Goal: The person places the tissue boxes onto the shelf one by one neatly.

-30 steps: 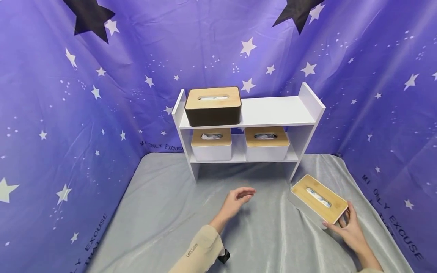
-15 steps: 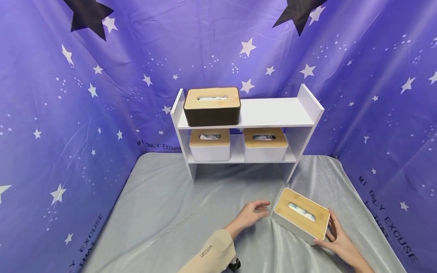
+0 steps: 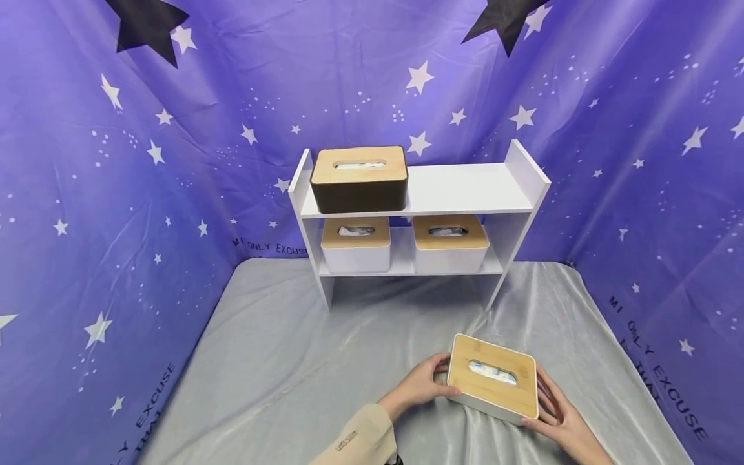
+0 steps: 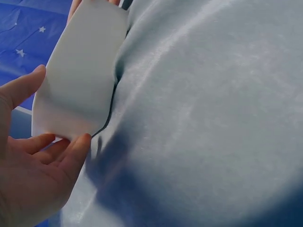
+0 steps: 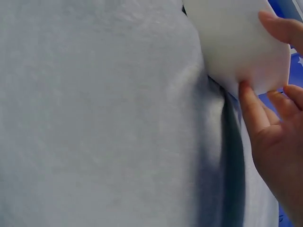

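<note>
A white tissue box with a bamboo lid and an oval slot lies on the grey cloth near the front right, turned at an angle. My left hand grips its left end, thumb on the near side. At the opposite end my right hand holds it, fingers along the short side and thumb at the near corner. In the left wrist view, thumb and fingers of the left hand bracket the white box wall. The right wrist view shows the right hand touching the other end wall.
A white two-tier shelf stands at the back. On its upper board, at the left, sits a black tissue box. Two white tissue boxes occupy the lower board. Purple starry curtains enclose the cloth-covered surface.
The right hand has brought the white tissue box leftward and nearer, turning it slightly. My left hand has moved right and now grips its left end.
</note>
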Tool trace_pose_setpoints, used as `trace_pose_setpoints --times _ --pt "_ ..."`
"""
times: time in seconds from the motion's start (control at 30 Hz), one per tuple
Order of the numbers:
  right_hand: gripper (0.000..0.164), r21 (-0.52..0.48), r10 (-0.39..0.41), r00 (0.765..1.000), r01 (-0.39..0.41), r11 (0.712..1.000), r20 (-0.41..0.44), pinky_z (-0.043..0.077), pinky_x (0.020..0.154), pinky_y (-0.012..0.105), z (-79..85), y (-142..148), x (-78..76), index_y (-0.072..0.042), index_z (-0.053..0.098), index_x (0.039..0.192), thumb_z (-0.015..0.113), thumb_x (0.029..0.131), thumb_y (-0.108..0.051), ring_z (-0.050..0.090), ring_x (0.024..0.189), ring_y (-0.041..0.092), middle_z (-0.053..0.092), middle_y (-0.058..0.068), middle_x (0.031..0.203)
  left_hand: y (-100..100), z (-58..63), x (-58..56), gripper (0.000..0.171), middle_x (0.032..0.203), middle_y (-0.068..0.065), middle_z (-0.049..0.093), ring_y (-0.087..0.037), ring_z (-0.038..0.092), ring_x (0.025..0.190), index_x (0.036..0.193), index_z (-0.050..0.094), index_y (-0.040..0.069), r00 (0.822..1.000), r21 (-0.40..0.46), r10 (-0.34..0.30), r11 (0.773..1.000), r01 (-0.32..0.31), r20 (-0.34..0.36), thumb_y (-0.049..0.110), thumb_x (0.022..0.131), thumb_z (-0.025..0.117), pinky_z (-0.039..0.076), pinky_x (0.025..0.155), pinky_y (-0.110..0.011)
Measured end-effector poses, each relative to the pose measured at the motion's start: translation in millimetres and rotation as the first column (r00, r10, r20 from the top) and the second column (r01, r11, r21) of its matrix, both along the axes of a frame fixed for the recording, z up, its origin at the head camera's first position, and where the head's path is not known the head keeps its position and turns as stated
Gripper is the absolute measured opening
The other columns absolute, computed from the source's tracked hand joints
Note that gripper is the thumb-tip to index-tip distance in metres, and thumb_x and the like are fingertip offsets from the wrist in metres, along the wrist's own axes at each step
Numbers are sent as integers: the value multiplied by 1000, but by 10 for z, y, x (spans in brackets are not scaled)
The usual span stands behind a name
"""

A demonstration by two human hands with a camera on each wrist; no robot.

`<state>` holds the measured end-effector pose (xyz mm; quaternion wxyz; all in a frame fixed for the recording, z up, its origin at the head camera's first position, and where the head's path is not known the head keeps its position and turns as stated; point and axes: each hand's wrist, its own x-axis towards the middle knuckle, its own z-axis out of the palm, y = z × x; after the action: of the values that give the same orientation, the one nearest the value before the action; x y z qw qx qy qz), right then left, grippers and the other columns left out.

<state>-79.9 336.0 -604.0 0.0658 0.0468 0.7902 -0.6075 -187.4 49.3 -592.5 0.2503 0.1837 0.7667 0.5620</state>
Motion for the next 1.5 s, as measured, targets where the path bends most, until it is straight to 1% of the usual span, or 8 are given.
trace_pose_setpoints --times 0.17,0.3,0.53,0.7,0.87,1.07,1.3,1.5 --pt "90 -36 -46 998 44 998 -45 48 88 3 5 -79 -33 -1 13 159 71 90 -6 42 113 -28 36 -38 132 -79 28 50 83 147 -17 51 -28 65 119 150 42 4 999 28 30 999 -31 44 2 78 83 58 88 -22" --pt "86 -65 -28 989 18 998 -148 50 88 5 26 -132 -62 3 15 158 69 91 -2 43 117 -26 36 -37 136 -143 86 52 80 141 -21 55 -31 71 107 149 44 6 999 27 50 998 -50 -15 -3 78 81 59 81 -21" --pt "80 -219 19 903 -124 968 -429 51 92 11 140 -203 -159 17 15 151 59 84 23 52 125 -12 47 -26 145 -248 300 3 76 147 -20 51 -32 66 118 150 44 7 993 54 51 997 -45 -104 1 82 79 58 87 -21" --pt "79 -244 21 866 -163 956 -499 50 95 11 371 -235 -239 18 16 151 55 83 27 52 128 -9 50 -21 147 -306 514 -43 74 153 -14 47 -30 55 133 150 44 8 973 62 60 997 -48 -222 10 85 79 54 102 -30" --pt "78 -255 11 834 -181 950 -551 47 98 10 629 -278 -314 15 18 152 52 83 30 52 129 -6 50 -17 148 -336 728 -79 73 155 -11 46 -30 53 134 150 46 9 954 131 96 990 -61 -285 14 85 80 54 103 -33" --pt "77 -221 12 802 -179 959 -597 46 100 10 901 -326 -411 17 20 151 52 82 31 52 130 -5 50 -15 148 -371 956 -119 72 153 -12 49 -28 57 130 148 48 6 900 176 144 981 -76 -412 14 84 80 57 98 -32" --pt "74 -201 20 713 -225 953 -701 49 99 13 1236 -367 -550 20 23 148 49 80 35 55 131 3 51 -3 151 -399 1289 -113 70 155 -4 46 -23 53 136 148 48 12 864 232 227 964 -133 -449 20 87 79 54 101 -28" --pt "71 -186 19 643 -249 951 -766 52 96 14 1626 -431 -645 19 25 148 47 82 34 57 130 8 49 5 153 -424 1668 -92 68 156 -5 46 -23 49 139 148 48 9 781 265 284 951 -157 -557 19 87 78 52 103 -27"
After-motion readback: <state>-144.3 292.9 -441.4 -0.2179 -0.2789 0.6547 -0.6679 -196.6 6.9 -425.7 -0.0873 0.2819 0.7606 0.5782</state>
